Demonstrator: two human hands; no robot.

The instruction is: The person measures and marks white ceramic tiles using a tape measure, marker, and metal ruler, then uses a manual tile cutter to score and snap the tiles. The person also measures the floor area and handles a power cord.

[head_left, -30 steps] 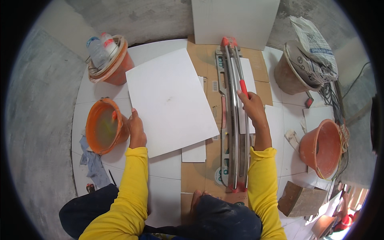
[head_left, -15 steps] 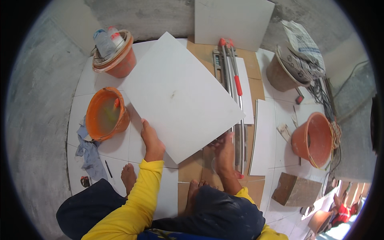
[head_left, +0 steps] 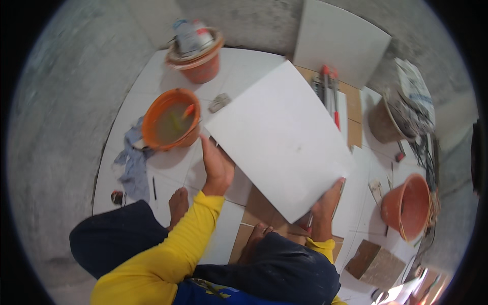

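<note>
A large white floor tile (head_left: 284, 142) is held up in front of me, tilted, with a small dark mark on its face. My left hand (head_left: 218, 165) grips its left edge, thumb along the rim and fingers hidden beneath. At the tile's lower right corner, my right hand (head_left: 325, 208) is closed on the edge, its fingers partly out of sight. Under and behind the tile, a tile cutter (head_left: 330, 91) with red ends and a red handle is mostly covered. Brown cardboard (head_left: 269, 201) lies beneath it.
An orange bucket (head_left: 147, 124) of murky water stands left, beside a grey-blue rag (head_left: 134, 165). Stacked buckets (head_left: 201, 68) holding bottles are behind it. On the right are a filled bucket (head_left: 381, 119), an orange bucket (head_left: 401, 203) and a block (head_left: 376, 264). Another tile (head_left: 340, 43) leans on the wall.
The tile has turned and moved rightward relative to my body, both hands keeping their hold. My view has swung left, and a small grey block now shows beside the tile's left corner.
</note>
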